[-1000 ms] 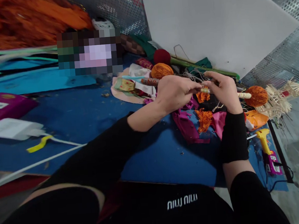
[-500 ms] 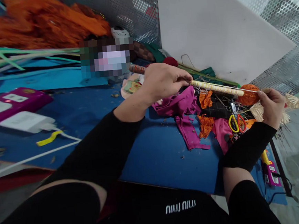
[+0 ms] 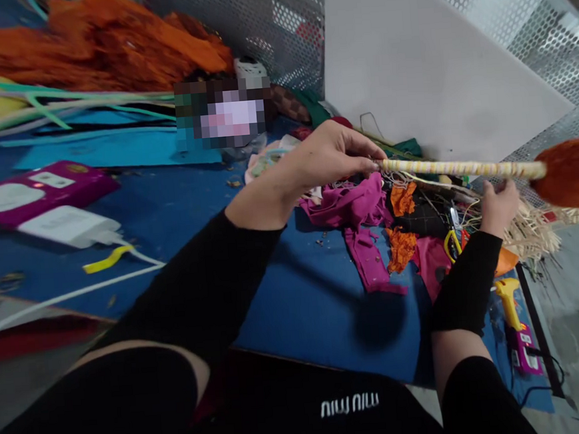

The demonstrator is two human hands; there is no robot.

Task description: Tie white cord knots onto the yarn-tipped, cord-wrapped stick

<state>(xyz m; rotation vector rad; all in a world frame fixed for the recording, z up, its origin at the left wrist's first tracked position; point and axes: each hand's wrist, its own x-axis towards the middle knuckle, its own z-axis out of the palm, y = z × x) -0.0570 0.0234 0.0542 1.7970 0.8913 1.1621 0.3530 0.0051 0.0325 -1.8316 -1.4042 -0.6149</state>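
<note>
My left hand (image 3: 337, 153) pinches the left end of a stick (image 3: 466, 167) wrapped in pale yellow-and-white banding. A fuzzy orange ball (image 3: 574, 173) forms the stick's right end. The stick is held nearly level above the table. A thin pale strand (image 3: 440, 184) runs from near my left fingers, below the stick, towards my right hand (image 3: 500, 206). That hand is just under the stick near the ball, its fingers drawn together at the strand's end. Magenta cloth scraps (image 3: 351, 205), orange scraps (image 3: 402, 248) and scissors (image 3: 453, 244) lie beneath.
The blue table (image 3: 296, 303) carries a magenta power strip (image 3: 81, 183) with a white charger (image 3: 69, 224) at left. Orange cloth (image 3: 105, 41) is heaped at the back. A yellow glue gun (image 3: 509, 300) rests near the right edge. A white panel (image 3: 421, 53) stands behind.
The ball end of the stick has swung right and closer, so more of the stick shows. My right hand has moved left and down, below the stick, and the strand now hangs slacker.
</note>
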